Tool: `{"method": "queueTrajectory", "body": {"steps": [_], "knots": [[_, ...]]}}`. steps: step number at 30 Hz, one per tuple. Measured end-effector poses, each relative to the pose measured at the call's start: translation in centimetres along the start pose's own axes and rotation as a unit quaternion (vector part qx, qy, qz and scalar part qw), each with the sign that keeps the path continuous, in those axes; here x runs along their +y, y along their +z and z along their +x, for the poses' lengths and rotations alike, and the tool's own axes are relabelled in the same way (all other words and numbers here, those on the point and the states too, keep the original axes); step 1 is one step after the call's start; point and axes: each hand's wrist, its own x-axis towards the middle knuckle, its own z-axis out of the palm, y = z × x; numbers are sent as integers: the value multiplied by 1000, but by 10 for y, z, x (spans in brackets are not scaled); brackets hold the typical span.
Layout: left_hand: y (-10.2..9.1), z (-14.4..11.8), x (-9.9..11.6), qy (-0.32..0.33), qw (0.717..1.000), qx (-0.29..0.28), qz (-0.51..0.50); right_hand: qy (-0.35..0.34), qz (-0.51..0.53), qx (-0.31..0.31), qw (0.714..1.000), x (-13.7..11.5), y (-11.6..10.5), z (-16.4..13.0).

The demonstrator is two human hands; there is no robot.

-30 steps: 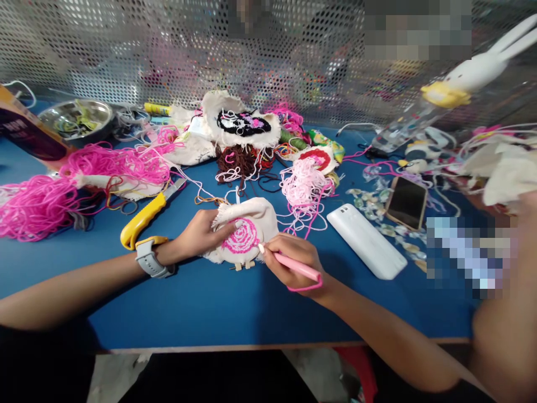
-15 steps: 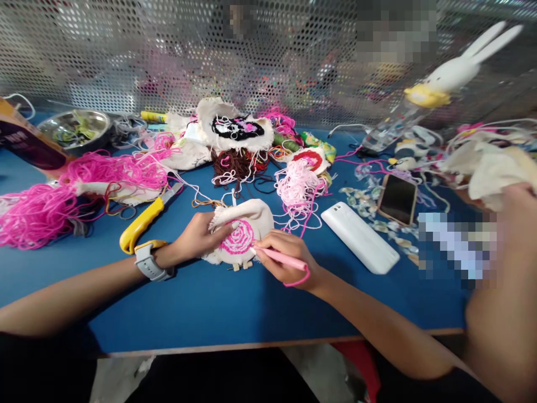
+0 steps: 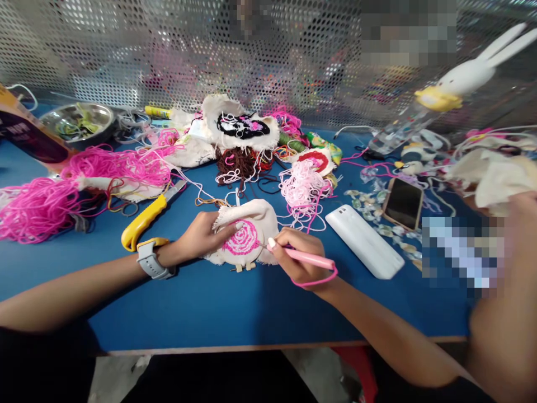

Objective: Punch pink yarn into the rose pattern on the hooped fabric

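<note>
Both hands are busy on one small piece. Left hand (image 3: 200, 235), with a grey wristwatch (image 3: 150, 262) on its wrist, is closed round the far left edge of a small round embroidery hoop covered in cream cloth with a pink spiral (image 3: 245, 239), pinning it to the blue table top (image 3: 201, 302). Right hand (image 3: 300, 257) is closed in a pen grip round a slim pink punch needle tool (image 3: 308, 258), its tip at the hoop's right edge; a loop of pink yarn (image 3: 315, 281) hangs under that hand.

To work this well, I judge the cloth should stay taut under the left fingers, the tool should stand steep to the fabric, and the trailing yarn should run slack so no loop pulls back out.

Just beyond the left wrist lies a yellow-handled utility knife (image 3: 145, 219). Beyond the right hand sits a tangle of pale pink yarn (image 3: 302, 187), and to its right a long white plastic case (image 3: 364, 240) and a dark smartphone (image 3: 403, 202). Far left of the left hand spreads a heap of bright pink yarn (image 3: 39, 207).
</note>
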Motion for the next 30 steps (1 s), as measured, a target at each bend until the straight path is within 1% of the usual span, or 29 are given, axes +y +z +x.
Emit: {"method": "queueTrajectory", "body": {"steps": [4, 7, 9, 13, 16, 23, 28, 30], "knots": [[0, 0, 0, 6, 1000, 4, -5, -31, -34, -14, 999, -3, 5, 0], [1, 0, 0, 6, 1000, 1, -9, -50, -47, -11, 998, -12, 5, 4], [1, -1, 0, 3, 1000, 0, -4, -59, -54, 11, 997, -19, 3, 7], [0, -1, 0, 2, 1000, -1, 6, -72, -64, 84, 992, -29, -3, 8], [0, -1, 0, 4, 1000, -3, 4, -78, -63, 100, 990, -30, -5, 8], [0, -1, 0, -4, 1000, -1, 6, -80, -80, 86, 990, -27, -2, 9], [1, -3, 2, 9, 1000, 6, 4, -106, -81, 22, 991, -21, 6, 12], [2, -3, 3, 15, 1000, 9, 0, -112, -84, 8, 990, -21, 5, 12]]}}
